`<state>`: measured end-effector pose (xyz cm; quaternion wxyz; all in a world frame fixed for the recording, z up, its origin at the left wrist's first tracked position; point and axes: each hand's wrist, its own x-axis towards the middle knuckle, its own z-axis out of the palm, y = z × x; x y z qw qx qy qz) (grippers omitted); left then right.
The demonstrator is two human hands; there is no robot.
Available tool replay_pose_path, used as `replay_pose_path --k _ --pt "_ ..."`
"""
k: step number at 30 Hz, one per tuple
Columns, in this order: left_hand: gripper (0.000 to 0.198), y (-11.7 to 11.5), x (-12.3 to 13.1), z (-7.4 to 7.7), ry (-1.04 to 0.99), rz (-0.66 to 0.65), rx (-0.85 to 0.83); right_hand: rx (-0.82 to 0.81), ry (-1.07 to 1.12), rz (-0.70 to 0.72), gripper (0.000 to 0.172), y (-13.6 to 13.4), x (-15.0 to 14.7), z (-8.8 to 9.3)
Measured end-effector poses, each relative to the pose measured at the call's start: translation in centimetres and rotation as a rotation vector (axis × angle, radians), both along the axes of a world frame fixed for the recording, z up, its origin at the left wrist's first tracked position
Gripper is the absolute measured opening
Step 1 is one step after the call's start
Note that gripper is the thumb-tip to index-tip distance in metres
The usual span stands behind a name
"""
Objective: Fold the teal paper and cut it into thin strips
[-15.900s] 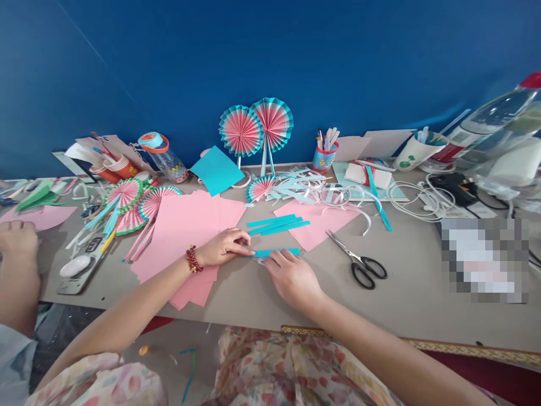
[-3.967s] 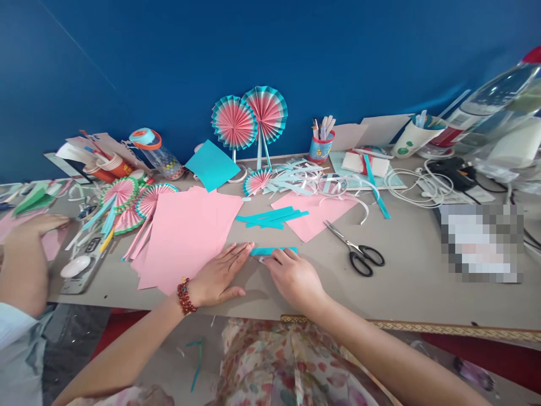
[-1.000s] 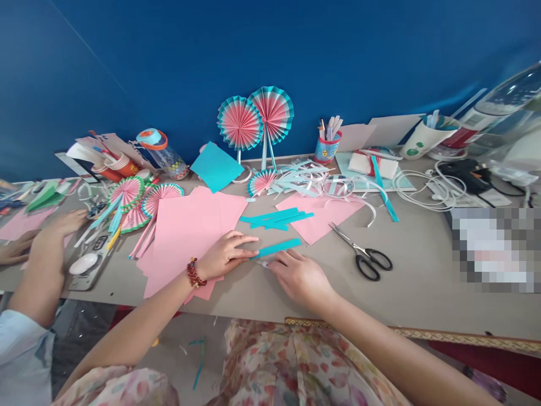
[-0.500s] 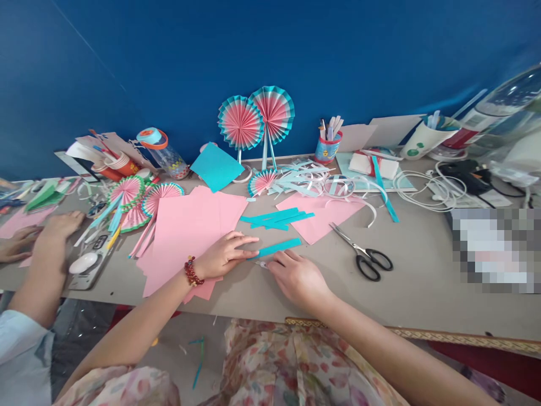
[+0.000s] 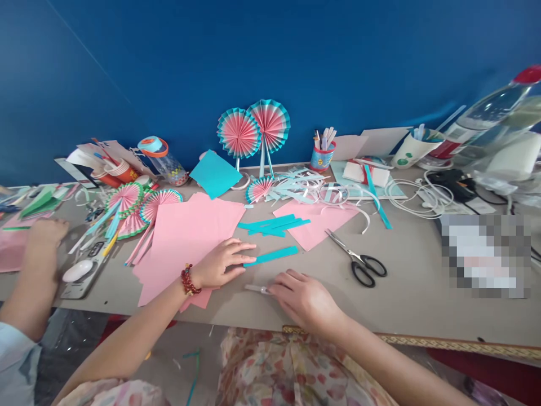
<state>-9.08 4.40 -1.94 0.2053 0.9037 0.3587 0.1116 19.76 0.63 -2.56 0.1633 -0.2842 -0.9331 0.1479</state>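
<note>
My left hand (image 5: 218, 264), with a red bead bracelet at the wrist, lies palm down with its fingers spread. Its fingertips touch the left end of a blue paper strip (image 5: 274, 256) that lies flat on the table. My right hand (image 5: 306, 299) is closed around a slim whitish pen-like tool (image 5: 257, 289), whose end points left; its exact kind is too small to tell. Beyond the strip, several more blue paper strips (image 5: 274, 225) overlap in a loose pile. Pink paper sheets (image 5: 186, 237) are stacked partly beneath my left hand and forearm.
Black-handled scissors (image 5: 359, 262) lie right of my hands. Pleated paper fans (image 5: 239, 132) lean against the blue wall behind a heap of white paper strips (image 5: 300, 189). A bottle (image 5: 482, 121) and cables (image 5: 418, 197) are at right. A co-worker's arm (image 5: 42, 265) rests at far left.
My right hand has drawn back toward the table's front edge with the pen-like tool, away from the strip. My left hand stays at the strip's end. The view has shifted slightly.
</note>
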Motion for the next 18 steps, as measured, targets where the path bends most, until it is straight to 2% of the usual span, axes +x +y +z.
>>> replay_pose_path --k 6,12,14,18 --pt "0.018 -0.3 2.3 0.1 0.026 0.159 0.073 -0.095 0.129 -0.083 0.026 -0.1 4.7 -0.2" --pt "0.016 0.2 3.2 -0.2 -0.106 0.218 0.038 -0.125 0.185 -0.106 0.024 -0.6 5.6 -0.7" --pt "0.017 0.5 3.1 -0.2 -0.194 0.299 0.005 -0.109 0.217 -0.109 0.023 -0.6 5.5 -1.1" --pt "0.017 1.8 2.8 -0.2 -0.29 0.554 0.007 -0.079 0.256 -0.114 0.022 -0.6 5.4 -2.0"
